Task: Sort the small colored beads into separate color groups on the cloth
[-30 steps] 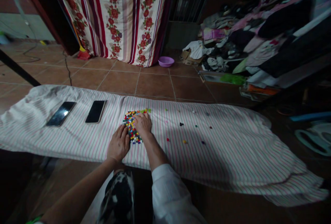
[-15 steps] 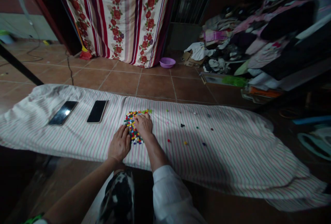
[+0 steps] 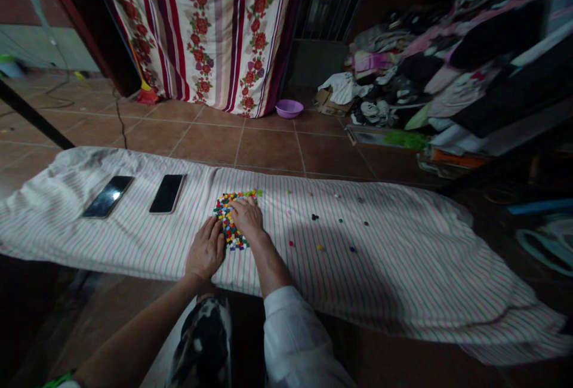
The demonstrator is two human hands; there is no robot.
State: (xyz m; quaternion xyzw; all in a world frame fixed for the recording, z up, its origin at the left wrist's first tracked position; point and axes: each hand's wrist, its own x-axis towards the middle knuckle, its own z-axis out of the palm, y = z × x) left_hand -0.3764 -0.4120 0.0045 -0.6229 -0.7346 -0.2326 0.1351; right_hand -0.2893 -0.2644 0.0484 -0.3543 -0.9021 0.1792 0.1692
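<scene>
A patch of small multicoloured beads [image 3: 228, 216] lies on a striped cloth [image 3: 403, 268] spread over the tiled floor. My left hand [image 3: 206, 252] lies flat on the cloth with its fingertips against the near left edge of the beads. My right hand [image 3: 246, 216] rests palm down on top of the patch, fingers stretched toward its far edge. Both hands are open and hold nothing. Several loose beads [image 3: 315, 217] are scattered on the cloth to the right of the patch.
Two dark phones [image 3: 107, 196] [image 3: 167, 193] lie on the cloth at the left. A floral curtain [image 3: 215, 30] hangs behind, with a purple bowl [image 3: 289, 108] on the tiles. A heap of clothes [image 3: 447, 71] fills the right.
</scene>
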